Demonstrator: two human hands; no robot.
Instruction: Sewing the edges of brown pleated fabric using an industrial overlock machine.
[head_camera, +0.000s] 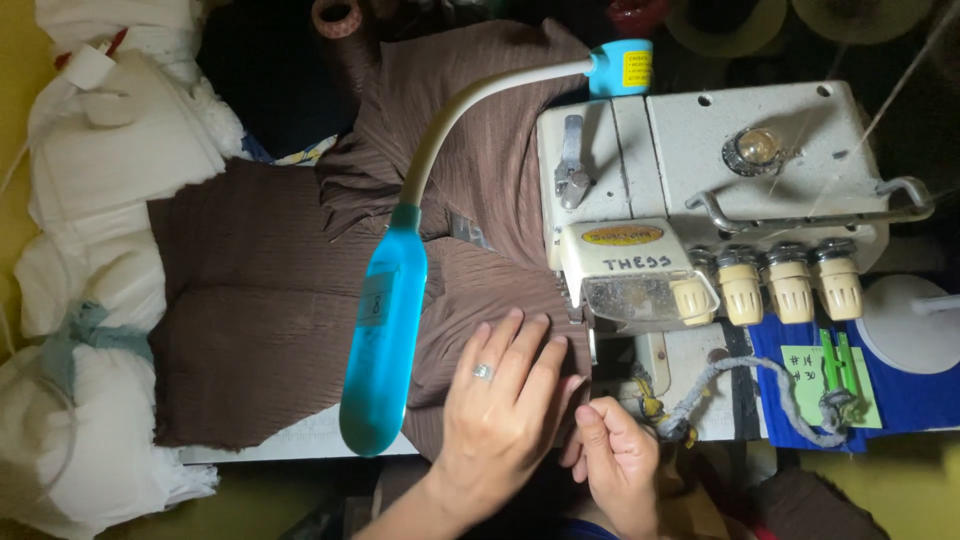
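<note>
The white table (300, 440) carries a cream sewing machine (700, 180), which stands on its right part. Left of the machine, brown ribbed fabric (250, 300) lies spread over most of the table surface. Right of the machine, a blue cloth (900, 390) lies flat, and 1 green paper note (810, 375) rests on it.

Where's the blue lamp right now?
In the head view, the blue lamp hangs left of centre over the brown fabric, just left of the left hand, its bendy neck arching up to the sewing machine on the right.
</note>
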